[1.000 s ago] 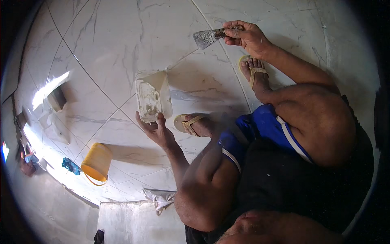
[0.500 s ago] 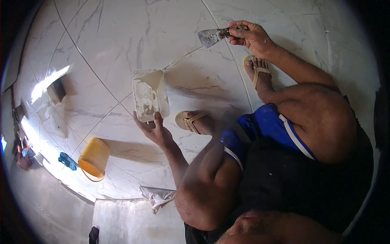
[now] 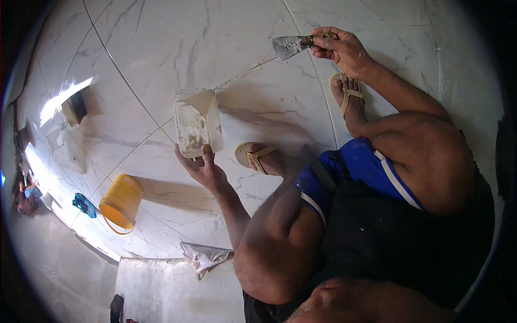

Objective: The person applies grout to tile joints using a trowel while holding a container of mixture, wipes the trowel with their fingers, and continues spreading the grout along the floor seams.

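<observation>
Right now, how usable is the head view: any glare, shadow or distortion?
Head view: strong fisheye, tile joints bend toward the dark rim; a sunlit glare patch washes out the left floor; shadows fall beside the tub and bucket; both hands stay readable.

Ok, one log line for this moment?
left hand: grips tub edge | right hand: holds scraper | floor: tiled | bucket: left

Probably a room under renovation in a home: a freshly laid marble-look tile floor [image 3: 161, 48], a yellow bucket [image 3: 121, 202], a crumpled grey bag [image 3: 204, 255] and bare plaster wall [image 3: 161, 290].
</observation>
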`<state>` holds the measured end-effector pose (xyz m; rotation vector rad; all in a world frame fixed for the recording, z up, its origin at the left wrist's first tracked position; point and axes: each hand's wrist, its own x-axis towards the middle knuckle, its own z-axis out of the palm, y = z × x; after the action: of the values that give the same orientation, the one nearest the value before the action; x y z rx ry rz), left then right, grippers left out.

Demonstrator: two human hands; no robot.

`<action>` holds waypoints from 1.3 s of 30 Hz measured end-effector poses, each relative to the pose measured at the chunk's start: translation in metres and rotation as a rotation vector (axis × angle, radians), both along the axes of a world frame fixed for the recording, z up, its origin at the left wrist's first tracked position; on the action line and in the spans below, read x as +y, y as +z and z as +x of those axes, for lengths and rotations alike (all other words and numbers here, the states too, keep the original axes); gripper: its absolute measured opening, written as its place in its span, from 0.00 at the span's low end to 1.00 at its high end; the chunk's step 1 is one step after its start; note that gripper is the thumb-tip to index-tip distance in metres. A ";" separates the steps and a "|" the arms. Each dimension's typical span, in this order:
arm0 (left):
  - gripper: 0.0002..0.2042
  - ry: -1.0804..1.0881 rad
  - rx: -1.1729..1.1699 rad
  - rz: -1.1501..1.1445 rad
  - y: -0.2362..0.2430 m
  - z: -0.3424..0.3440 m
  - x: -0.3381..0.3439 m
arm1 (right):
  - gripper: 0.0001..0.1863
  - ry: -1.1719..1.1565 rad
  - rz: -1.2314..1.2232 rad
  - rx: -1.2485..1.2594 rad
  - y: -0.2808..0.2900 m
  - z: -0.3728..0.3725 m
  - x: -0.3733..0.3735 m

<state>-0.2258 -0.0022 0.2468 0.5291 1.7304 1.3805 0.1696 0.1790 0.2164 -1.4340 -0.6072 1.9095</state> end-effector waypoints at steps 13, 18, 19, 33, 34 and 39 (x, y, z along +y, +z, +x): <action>0.41 0.043 0.031 0.009 -0.002 -0.016 -0.007 | 0.19 0.009 0.019 0.003 0.002 -0.002 0.002; 0.41 0.067 0.053 0.006 -0.003 -0.021 -0.014 | 0.19 0.028 0.018 -0.015 0.002 -0.004 0.002; 0.41 0.071 0.055 0.005 -0.003 -0.023 -0.015 | 0.19 0.028 0.028 -0.009 0.001 -0.004 0.001; 0.40 0.103 0.030 0.035 -0.002 -0.039 -0.022 | 0.20 0.067 0.024 -0.024 -0.002 -0.003 0.005; 0.40 0.108 0.032 0.035 -0.002 -0.040 -0.024 | 0.20 0.067 0.021 -0.030 -0.002 -0.004 0.005; 0.41 0.126 0.030 0.036 -0.005 -0.045 -0.027 | 0.20 0.067 0.006 -0.059 0.000 -0.007 0.004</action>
<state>-0.2707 -0.0289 0.2416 0.4690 1.7922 1.5008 0.1623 0.1830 0.2168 -1.4879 -0.6959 1.9208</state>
